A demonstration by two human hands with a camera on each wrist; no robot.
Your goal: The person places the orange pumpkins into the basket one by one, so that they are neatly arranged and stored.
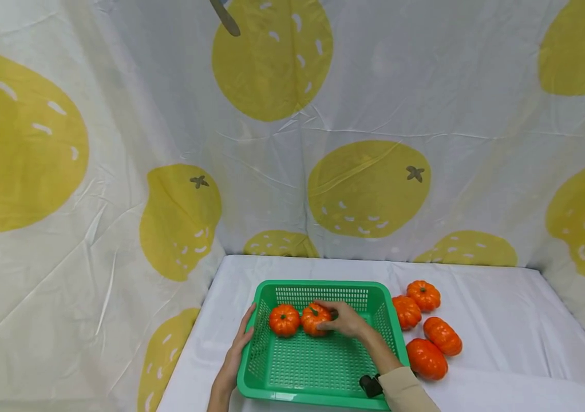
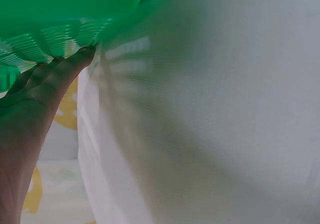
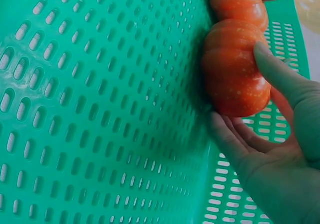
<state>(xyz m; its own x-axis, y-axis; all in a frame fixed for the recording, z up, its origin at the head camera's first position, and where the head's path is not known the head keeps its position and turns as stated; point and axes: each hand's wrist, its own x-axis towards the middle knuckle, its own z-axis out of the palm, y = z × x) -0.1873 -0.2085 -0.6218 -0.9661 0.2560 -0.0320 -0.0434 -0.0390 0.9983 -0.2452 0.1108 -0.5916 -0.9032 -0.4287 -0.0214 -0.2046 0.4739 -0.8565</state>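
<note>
A green plastic basket (image 1: 318, 366) with slotted walls stands on the white cloth. Inside it, toward the back left, two small orange pumpkins with green stems sit side by side. My right hand (image 1: 345, 319) grips the right-hand pumpkin (image 1: 315, 320), thumb on one side and fingers on the other, as the right wrist view shows. That pumpkin (image 3: 235, 68) touches or nearly touches the other pumpkin (image 3: 239, 4). Against the basket's left outer wall rests my left hand (image 1: 232, 359), its fingers fairly straight along the slots in the left wrist view.
Several more orange pumpkins (image 1: 442, 335) lie on the white cloth (image 1: 509, 337) just right of the basket. A black wrist camera (image 1: 371, 385) sits by the right sleeve. Fabric with yellow fruit prints (image 1: 368, 189) hangs behind and at both sides.
</note>
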